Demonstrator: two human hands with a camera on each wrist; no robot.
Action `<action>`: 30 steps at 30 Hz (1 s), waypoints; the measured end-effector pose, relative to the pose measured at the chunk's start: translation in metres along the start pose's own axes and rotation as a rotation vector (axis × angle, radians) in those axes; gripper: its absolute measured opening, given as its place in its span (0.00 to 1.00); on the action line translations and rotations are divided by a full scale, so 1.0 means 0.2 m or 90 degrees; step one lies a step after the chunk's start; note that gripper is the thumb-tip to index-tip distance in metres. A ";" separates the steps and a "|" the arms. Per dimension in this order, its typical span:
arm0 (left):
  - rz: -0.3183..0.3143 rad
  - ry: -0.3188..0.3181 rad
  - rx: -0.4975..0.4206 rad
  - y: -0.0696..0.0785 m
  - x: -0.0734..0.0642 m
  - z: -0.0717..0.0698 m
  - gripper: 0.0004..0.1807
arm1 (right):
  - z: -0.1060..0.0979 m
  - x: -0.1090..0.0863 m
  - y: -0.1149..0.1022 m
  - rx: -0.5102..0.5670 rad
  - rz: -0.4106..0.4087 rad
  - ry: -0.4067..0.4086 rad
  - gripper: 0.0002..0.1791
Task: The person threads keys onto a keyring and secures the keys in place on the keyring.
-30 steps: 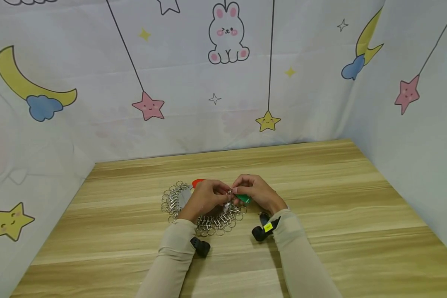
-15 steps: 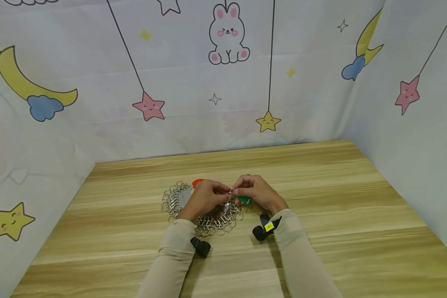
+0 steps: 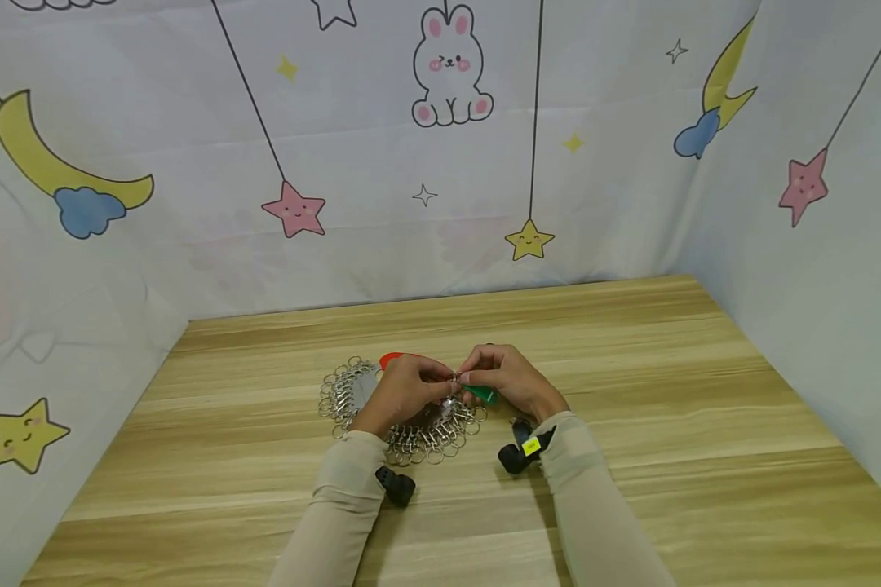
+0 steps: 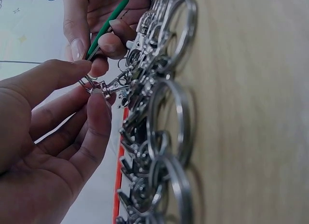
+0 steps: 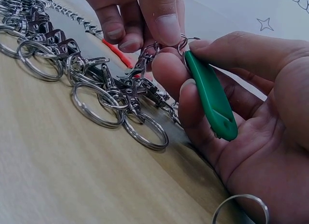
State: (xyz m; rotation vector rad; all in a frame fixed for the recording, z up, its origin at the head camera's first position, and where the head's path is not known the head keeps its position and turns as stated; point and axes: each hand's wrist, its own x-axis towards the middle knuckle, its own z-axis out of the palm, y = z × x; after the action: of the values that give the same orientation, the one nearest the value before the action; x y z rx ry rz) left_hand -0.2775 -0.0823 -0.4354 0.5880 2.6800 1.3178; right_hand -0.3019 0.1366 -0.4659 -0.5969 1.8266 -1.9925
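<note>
My left hand (image 3: 404,391) pinches the split ring of a metal swivel clasp (image 4: 112,87) between thumb and index finger. Opposite it, my right hand (image 3: 512,379) holds a green plastic key tag (image 5: 210,96) with thumb and fingers. The tag's small wire ring (image 5: 182,44) meets the split ring at the left fingertips; whether the two are linked I cannot tell. Below the hands, several swivel clasps with split rings (image 3: 418,446) form a curved row around a grey flat piece (image 3: 365,388), which my left hand partly covers.
A red piece (image 3: 389,359) shows behind my left hand, and a thin red edge (image 4: 118,180) runs along the clasps in the left wrist view. All lies on a wood-grain table (image 3: 631,359), with a printed white cloth (image 3: 367,163) rising behind it.
Both hands stay in nearly the same place, with the same hold on the ring and the key tag. Only slight shifts of the right hand show.
</note>
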 end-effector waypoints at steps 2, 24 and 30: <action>-0.003 0.001 0.000 0.00 0.00 0.00 0.10 | 0.00 0.00 0.00 0.004 -0.001 -0.001 0.06; -0.014 -0.012 -0.029 0.00 -0.01 0.00 0.09 | 0.00 0.00 0.00 0.023 -0.008 -0.017 0.08; -0.011 -0.024 -0.045 0.00 -0.01 -0.01 0.10 | -0.01 0.00 0.01 0.023 -0.012 -0.024 0.08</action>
State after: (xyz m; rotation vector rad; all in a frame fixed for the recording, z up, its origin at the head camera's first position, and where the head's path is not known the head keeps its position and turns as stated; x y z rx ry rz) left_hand -0.2765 -0.0835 -0.4346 0.5735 2.5914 1.3768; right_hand -0.3028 0.1376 -0.4674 -0.6398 1.7654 -2.0077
